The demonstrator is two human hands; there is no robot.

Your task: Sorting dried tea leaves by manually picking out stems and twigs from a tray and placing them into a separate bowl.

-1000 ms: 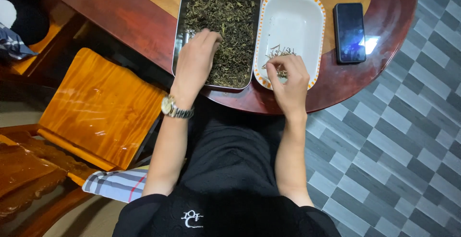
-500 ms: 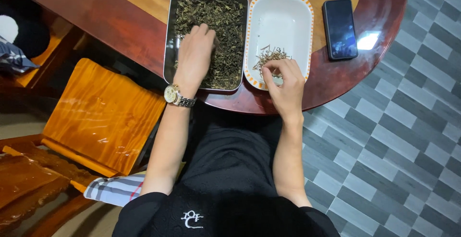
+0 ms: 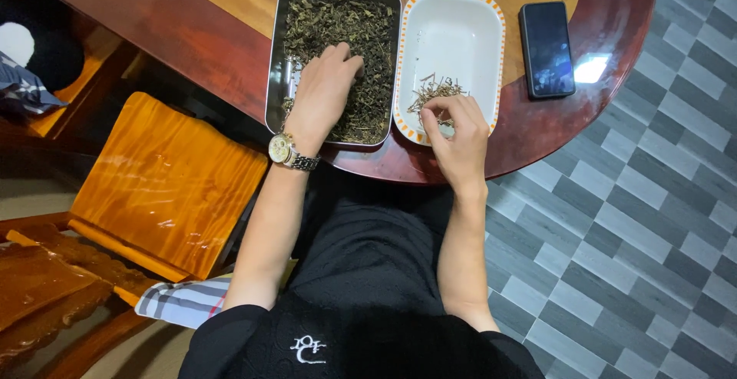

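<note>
A metal tray point(image 3: 276, 64) full of dark dried tea leaves point(image 3: 361, 29) sits on the red wooden table point(image 3: 192, 33). My left hand point(image 3: 324, 91), with a wristwatch point(image 3: 290, 152), rests in the leaves with its fingers pinched among them. Right beside the tray stands a white dish with an orange rim point(image 3: 457, 29), holding a small pile of thin stems point(image 3: 434, 91). My right hand point(image 3: 457, 129) hovers over the dish's near edge with fingertips pinched together just above the stems; whether it holds a stem cannot be told.
A black phone point(image 3: 546, 49) lies on the table to the right of the dish. An orange wooden chair seat point(image 3: 165, 183) stands at my left, with a striped cloth point(image 3: 184, 302) below it. Grey patterned floor tiles point(image 3: 645, 225) spread to the right.
The view has shifted slightly. My right hand stays at the dish's near edge, fingers curled tighter over the stems. My left hand has pushed a little further into the leaves.
</note>
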